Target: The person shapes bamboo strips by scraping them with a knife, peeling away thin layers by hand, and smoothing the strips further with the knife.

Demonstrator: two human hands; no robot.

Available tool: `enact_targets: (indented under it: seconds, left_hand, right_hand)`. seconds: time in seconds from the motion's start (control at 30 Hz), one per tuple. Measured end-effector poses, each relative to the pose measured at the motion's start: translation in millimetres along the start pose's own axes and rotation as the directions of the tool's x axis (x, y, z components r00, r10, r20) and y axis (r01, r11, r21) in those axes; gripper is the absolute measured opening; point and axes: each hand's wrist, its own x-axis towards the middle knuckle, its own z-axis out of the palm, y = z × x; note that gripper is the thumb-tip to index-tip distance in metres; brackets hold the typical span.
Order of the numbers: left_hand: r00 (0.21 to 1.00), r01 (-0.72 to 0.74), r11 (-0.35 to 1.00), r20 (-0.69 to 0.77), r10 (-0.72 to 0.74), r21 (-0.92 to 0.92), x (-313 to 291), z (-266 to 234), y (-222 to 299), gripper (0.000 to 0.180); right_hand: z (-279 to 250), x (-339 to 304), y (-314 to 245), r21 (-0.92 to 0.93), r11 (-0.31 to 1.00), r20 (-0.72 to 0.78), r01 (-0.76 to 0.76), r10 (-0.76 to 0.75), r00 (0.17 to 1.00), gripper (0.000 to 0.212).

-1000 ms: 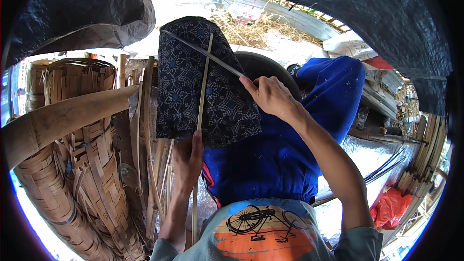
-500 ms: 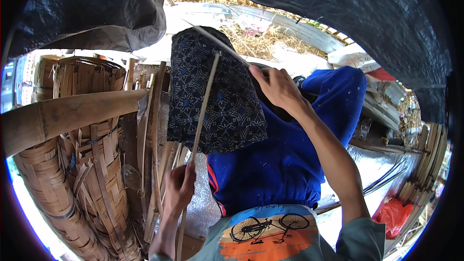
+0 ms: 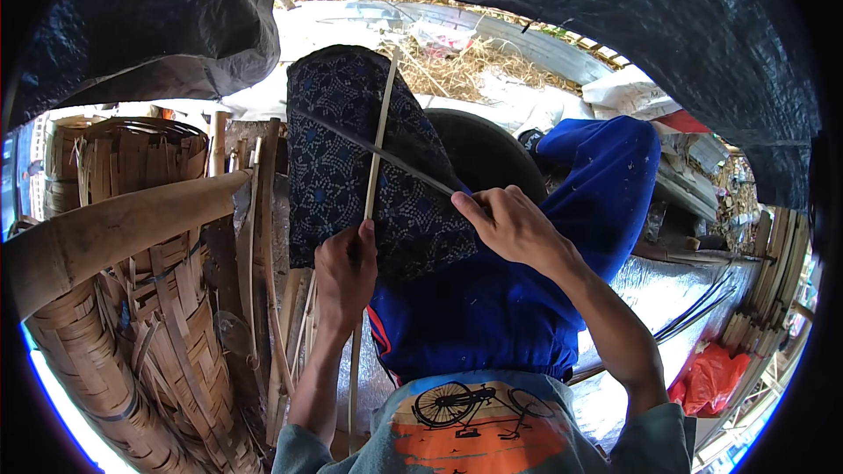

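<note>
The bamboo strip [image 3: 379, 136] is now held lower and more upright over the patterned cloth [image 3: 351, 158] on the knee, gripped by the left hand [image 3: 345, 268]. The blade [image 3: 378, 151], drawn back across it, is clasped in the right hand [image 3: 514, 226]; shaving appears underway.
</note>
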Motion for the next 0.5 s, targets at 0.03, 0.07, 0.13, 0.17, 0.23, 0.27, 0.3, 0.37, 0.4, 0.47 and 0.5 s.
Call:
enact_targets:
  seconds: [0.03, 0.07, 0.13, 0.17, 0.23, 0.27, 0.3, 0.37, 0.4, 0.47, 0.5]
  left_hand:
    - [1.0, -0.008, 1.0, -0.016, 0.008, 0.005, 0, 2, -3, 0.043]
    - [0.999, -0.015, 1.0, -0.033, 0.015, 0.011, -1, 3, -6, 0.043]
    - [0.999, 0.001, 1.0, -0.045, 0.0, 0.019, -1, 3, -5, 0.044]
    - [0.998, 0.01, 1.0, -0.056, -0.009, 0.026, -3, 4, -5, 0.044]
    - [0.996, 0.071, 0.997, -0.052, -0.072, -0.016, -8, 7, -3, 0.044]
    - [0.991, 0.118, 0.991, -0.051, -0.121, -0.058, -10, 7, -2, 0.045]
    - [0.991, 0.122, 0.991, -0.052, -0.125, -0.056, -13, 9, -1, 0.045]
    - [0.989, 0.138, 0.987, -0.038, -0.142, -0.087, -23, 10, -3, 0.045]
    - [0.99, 0.136, 0.987, -0.036, -0.14, -0.085, -27, 9, -5, 0.045]
    - [0.994, 0.106, 0.976, -0.018, -0.111, -0.19, -34, 8, -8, 0.046]
    - [0.994, 0.103, 0.976, -0.015, -0.108, -0.193, -36, 7, -8, 0.046]
  right_hand:
    - [0, 0, -2, 0.009, 1.0, 0.007, 0.001, -0.001, 1.0, 0.051]
    - [1, 0, -4, -0.014, 1.0, 0.063, -0.011, 0.011, 0.998, 0.054]
    - [-2, 2, -6, -0.033, 0.999, 0.12, -0.02, 0.024, 0.993, 0.057]
    - [-4, 3, -9, -0.094, 0.996, 0.153, -0.012, 0.026, 0.988, 0.055]
    - [2, 4, -13, -0.146, 0.989, 0.191, 0.001, 0.028, 0.981, 0.053]
    - [8, 6, -13, -0.02, 0.994, 0.06, -0.106, 0.107, 0.992, 0.024]
    - [13, 9, -14, 0.118, 0.974, -0.061, -0.194, 0.203, 0.977, 0.031]
    - [17, 21, -16, 0.136, 0.958, -0.077, -0.251, 0.263, 0.962, 0.041]
    - [19, 26, -16, 0.151, 0.939, -0.092, -0.308, 0.324, 0.942, 0.054]
    - [24, 32, -13, 0.106, 0.946, -0.102, -0.306, 0.316, 0.943, 0.055]
    - [26, 32, -12, 0.06, 0.952, -0.11, -0.3, 0.305, 0.946, 0.056]
